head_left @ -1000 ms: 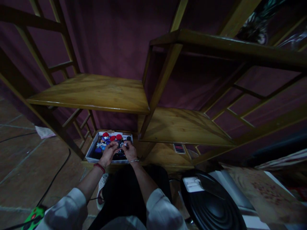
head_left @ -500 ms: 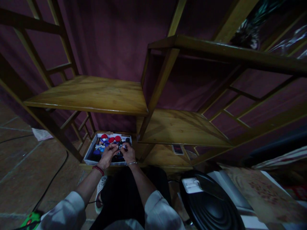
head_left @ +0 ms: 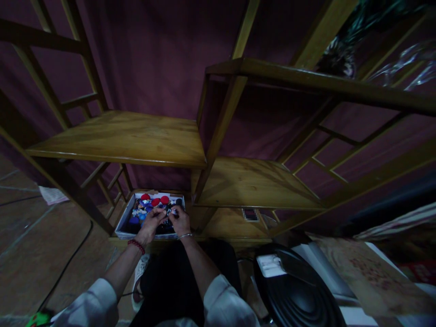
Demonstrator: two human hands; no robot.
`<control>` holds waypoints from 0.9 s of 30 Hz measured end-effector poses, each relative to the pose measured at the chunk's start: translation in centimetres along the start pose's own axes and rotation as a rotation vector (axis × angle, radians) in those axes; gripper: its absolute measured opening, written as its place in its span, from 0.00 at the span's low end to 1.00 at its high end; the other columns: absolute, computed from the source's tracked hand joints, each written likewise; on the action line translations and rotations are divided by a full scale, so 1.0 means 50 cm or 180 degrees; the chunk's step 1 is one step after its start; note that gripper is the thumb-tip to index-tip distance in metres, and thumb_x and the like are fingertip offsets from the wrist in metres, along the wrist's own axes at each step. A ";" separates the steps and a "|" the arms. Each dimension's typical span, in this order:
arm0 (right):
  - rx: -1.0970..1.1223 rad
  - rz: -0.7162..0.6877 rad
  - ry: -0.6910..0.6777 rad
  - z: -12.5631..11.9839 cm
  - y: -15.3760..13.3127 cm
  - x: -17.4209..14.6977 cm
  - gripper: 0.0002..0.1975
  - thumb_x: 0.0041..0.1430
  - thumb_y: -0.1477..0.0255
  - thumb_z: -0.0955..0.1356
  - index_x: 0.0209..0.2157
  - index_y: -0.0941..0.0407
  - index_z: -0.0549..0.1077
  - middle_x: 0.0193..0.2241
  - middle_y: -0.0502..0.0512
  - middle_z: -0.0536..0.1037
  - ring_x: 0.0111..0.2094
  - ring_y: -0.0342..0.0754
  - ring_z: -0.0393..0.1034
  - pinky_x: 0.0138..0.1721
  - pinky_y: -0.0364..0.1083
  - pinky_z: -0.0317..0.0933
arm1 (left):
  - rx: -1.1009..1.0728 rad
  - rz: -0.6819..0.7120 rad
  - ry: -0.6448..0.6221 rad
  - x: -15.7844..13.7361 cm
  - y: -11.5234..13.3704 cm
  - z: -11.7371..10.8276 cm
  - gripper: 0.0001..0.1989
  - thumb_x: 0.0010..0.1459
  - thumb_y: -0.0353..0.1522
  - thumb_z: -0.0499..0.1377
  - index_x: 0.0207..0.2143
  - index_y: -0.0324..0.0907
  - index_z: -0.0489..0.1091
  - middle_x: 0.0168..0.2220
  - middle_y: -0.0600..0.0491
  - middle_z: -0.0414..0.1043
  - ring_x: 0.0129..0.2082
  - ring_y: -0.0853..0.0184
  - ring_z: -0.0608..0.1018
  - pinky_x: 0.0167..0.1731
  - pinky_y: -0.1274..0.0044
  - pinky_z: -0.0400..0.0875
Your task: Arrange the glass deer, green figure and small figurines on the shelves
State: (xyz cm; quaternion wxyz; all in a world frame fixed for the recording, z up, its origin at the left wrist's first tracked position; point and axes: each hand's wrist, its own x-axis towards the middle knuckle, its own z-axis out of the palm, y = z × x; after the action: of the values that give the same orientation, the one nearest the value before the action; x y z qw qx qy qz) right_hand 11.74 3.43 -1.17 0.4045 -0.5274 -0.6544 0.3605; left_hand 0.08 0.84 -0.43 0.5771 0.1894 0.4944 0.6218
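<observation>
A shallow white box [head_left: 124,217] sits low inside the wooden shelf unit, filled with small figures and pieces in blue, black and white. Several round red pieces [head_left: 165,200] lie toward its back. Over the box's front right part, my left hand [head_left: 151,224] has thumb and fingers pinched together. My right hand [head_left: 180,221] is close beside it, its fingers also closed. Between the fingertips is a small black-and-white piece [head_left: 169,211], which both hands seem to grip; its exact kind is too small to make out.
A wooden shelf board [head_left: 116,138] juts out above the box, with a lower board [head_left: 252,184] to its right. At my right stands a black ridged seat [head_left: 303,290] with a white object [head_left: 270,265] on it. A black cable [head_left: 73,259] crosses the floor on the left.
The whole view has shifted slightly, so the shelf and box appear a little farther left. Both hands stay over the box, fingers together at the small piece, with only slight finger movement.
</observation>
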 end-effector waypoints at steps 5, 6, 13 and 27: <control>-0.0051 -0.0018 -0.0051 -0.004 -0.006 -0.001 0.06 0.48 0.73 0.62 0.30 0.51 0.68 0.25 0.45 0.72 0.28 0.43 0.68 0.33 0.40 0.62 | 0.0031 -0.0006 -0.0063 0.000 -0.001 -0.005 0.12 0.35 0.29 0.68 0.23 0.38 0.67 0.25 0.57 0.68 0.30 0.72 0.73 0.38 0.74 0.72; -0.0057 -0.0023 -0.0050 -0.005 -0.006 -0.001 0.06 0.48 0.73 0.62 0.30 0.51 0.68 0.25 0.45 0.72 0.28 0.43 0.68 0.33 0.40 0.62 | 0.0051 -0.0007 -0.0067 0.000 0.000 -0.006 0.12 0.35 0.29 0.68 0.23 0.38 0.67 0.25 0.57 0.68 0.30 0.72 0.73 0.38 0.73 0.72; -0.0136 -0.0092 -0.0120 -0.002 0.000 -0.001 0.06 0.47 0.73 0.63 0.30 0.52 0.68 0.25 0.45 0.72 0.27 0.43 0.67 0.32 0.39 0.61 | 0.0210 -0.0063 -0.0024 -0.003 0.006 -0.006 0.14 0.32 0.31 0.69 0.21 0.37 0.67 0.24 0.57 0.67 0.28 0.73 0.72 0.35 0.73 0.73; -0.0082 -0.0257 -0.0020 0.001 -0.001 -0.005 0.06 0.47 0.74 0.61 0.29 0.53 0.68 0.25 0.47 0.72 0.27 0.43 0.68 0.32 0.40 0.61 | 0.0272 0.0015 -0.0031 -0.013 0.012 0.000 0.17 0.31 0.33 0.69 0.23 0.38 0.66 0.26 0.58 0.65 0.29 0.72 0.71 0.36 0.73 0.72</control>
State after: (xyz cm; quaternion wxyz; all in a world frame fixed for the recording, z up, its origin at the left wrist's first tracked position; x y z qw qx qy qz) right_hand 11.70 3.17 -1.20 0.4097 -0.5047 -0.6810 0.3371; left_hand -0.08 0.34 0.29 0.5694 0.2180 0.5173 0.6006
